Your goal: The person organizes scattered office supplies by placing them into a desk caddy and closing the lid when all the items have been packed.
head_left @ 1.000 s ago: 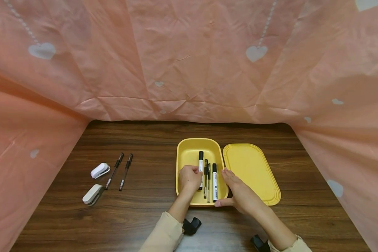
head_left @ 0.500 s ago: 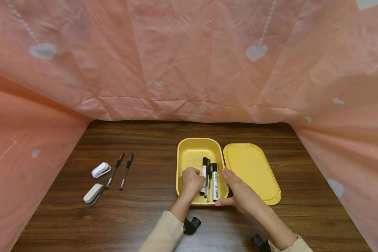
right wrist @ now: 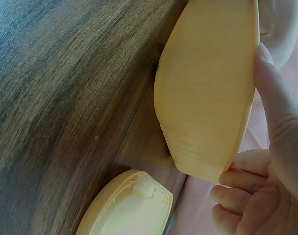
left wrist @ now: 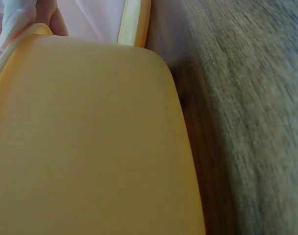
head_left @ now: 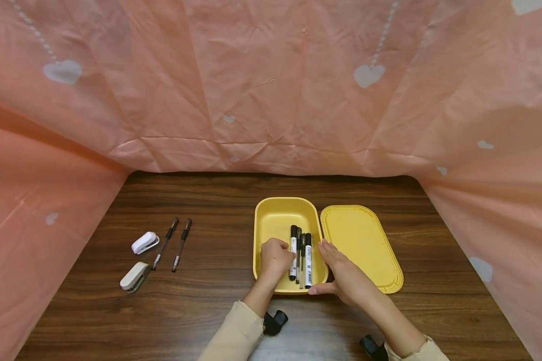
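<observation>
head view shows the left hand (head_left: pixel 274 257) curled at a marker (head_left: pixel 293 243); whether pinching, i cannot tell. right of it, the right hand (head_left: pixel 343 277) rests spread against the yellow box (head_left: pixel 269 223).

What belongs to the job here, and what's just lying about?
Likely in the job:
yellow oblong plastic box
two white, black-capped markers inside
two slim black-capped pens between them

Apparently lying about:
flat yellow lid
two slim black-capped tabletop pens
rounded white stapler
rounded cream stapler
</observation>
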### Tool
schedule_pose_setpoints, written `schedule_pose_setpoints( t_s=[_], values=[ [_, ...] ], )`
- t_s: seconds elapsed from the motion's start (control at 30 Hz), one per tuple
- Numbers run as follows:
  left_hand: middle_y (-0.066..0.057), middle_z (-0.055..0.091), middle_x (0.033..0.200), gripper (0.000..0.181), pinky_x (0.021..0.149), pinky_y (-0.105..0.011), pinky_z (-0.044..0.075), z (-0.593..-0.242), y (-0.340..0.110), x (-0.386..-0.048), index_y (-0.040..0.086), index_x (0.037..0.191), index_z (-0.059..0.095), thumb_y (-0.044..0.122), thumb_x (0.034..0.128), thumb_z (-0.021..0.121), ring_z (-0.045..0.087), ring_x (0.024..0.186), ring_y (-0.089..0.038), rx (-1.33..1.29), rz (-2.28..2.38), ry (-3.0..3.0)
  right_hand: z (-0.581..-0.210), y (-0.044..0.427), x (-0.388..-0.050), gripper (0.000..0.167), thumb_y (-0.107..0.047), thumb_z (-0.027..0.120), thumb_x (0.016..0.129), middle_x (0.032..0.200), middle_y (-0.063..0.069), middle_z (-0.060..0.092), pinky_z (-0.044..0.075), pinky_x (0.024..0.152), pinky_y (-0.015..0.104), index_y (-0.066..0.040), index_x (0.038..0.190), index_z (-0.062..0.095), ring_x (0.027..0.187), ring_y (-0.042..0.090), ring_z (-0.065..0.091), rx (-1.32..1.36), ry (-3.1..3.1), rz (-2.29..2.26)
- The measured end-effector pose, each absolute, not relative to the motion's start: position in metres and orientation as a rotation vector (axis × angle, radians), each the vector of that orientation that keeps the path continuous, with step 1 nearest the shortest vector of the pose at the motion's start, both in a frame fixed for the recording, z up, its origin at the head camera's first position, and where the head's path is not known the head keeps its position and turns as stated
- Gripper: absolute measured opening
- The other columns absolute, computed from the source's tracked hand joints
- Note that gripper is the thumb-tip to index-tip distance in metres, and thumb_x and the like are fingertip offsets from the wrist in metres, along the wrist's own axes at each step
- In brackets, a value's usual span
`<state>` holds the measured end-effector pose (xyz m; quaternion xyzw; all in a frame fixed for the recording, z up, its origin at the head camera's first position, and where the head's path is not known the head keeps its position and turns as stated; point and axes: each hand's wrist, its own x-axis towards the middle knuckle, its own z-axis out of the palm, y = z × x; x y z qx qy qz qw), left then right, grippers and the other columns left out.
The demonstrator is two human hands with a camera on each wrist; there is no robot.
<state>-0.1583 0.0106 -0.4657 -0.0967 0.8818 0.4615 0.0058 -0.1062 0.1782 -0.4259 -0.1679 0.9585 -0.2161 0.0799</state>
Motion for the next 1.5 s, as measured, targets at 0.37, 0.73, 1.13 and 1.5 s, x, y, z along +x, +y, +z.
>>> schedule_pose_setpoints(
  t_s=[0.37, 0.73, 1.13, 1.5],
  values=[
    [-0.008, 0.072, 0.080, 0.008, 0.055, -0.024, 0.047, -0.465, 0.010, -0.157, 0.005, 0.075, 0.076, 0.005, 0.0684, 0.080, 0.059, 0.069, -0.015, -0.289, 1.455, 2.749, -0.426, 0.177, -0.106, 0.104, -0.045, 0.080, 0.070, 0.156, 0.025, 0.027, 0.029, 0.114, 0.054, 0.006, 0.147, 0.032, 0.144, 0.041, 0.028, -0.508, 2.868, -0.656],
    [-0.011, 0.075, 0.084, 0.025, 0.061, -0.027, 0.053, -0.459, 0.004, -0.159, 0.000, 0.093, 0.076, 0.009, 0.0699, 0.081, 0.068, 0.076, -0.021, -0.218, 1.511, 2.744, -0.425, 0.177, -0.107, 0.105, -0.047, 0.079, 0.070, 0.156, 0.024, 0.027, 0.029, 0.114, 0.054, 0.006, 0.147, 0.031, 0.144, 0.041, 0.028, -0.495, 2.859, -0.651],
    [-0.009, 0.071, 0.079, 0.027, 0.061, -0.025, 0.051, -0.428, -0.012, -0.158, -0.002, 0.099, 0.074, 0.009, 0.0756, 0.079, 0.064, 0.072, -0.018, -0.125, 1.602, 2.760, -0.422, 0.180, -0.106, 0.108, -0.054, 0.076, 0.069, 0.156, 0.025, 0.026, 0.028, 0.114, 0.054, 0.006, 0.147, 0.031, 0.144, 0.042, 0.027, -0.498, 2.857, -0.650],
    [-0.006, 0.073, 0.083, 0.026, 0.065, -0.028, 0.055, -0.377, -0.040, -0.157, 0.005, 0.104, 0.075, 0.016, 0.0802, 0.078, 0.069, 0.075, -0.017, -0.114, 1.751, 2.815, -0.424, 0.179, -0.106, 0.109, -0.054, 0.075, 0.069, 0.156, 0.025, 0.025, 0.028, 0.114, 0.054, 0.007, 0.147, 0.031, 0.144, 0.043, 0.027, -0.510, 2.854, -0.657]
  ],
)
